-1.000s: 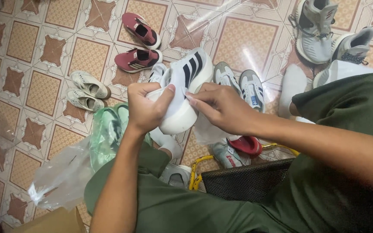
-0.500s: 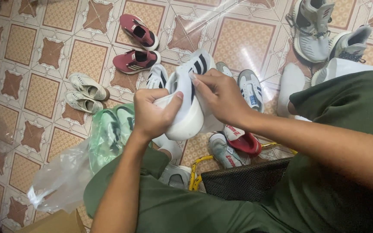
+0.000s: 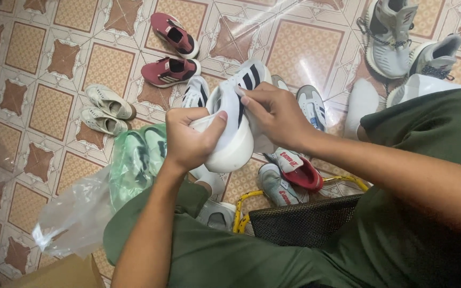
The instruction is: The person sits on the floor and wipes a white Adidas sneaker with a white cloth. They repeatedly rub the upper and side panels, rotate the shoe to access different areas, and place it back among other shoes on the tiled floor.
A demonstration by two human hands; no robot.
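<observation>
here, the left hand (image 3: 188,141) grips the smooth, rounded heel of a white sneaker (image 3: 234,120) with three black stripes; the right hand (image 3: 273,114) pinches its upper; two maroon shoes (image 3: 171,52) lie apart.

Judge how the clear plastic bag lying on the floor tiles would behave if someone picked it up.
The plastic bag looks thin and crumpled, so it would probably sag and fold rather than keep its shape. Green shoes show through its upper part, so it likely hangs bottom-heavy. The glossy film may be slippery.
</observation>
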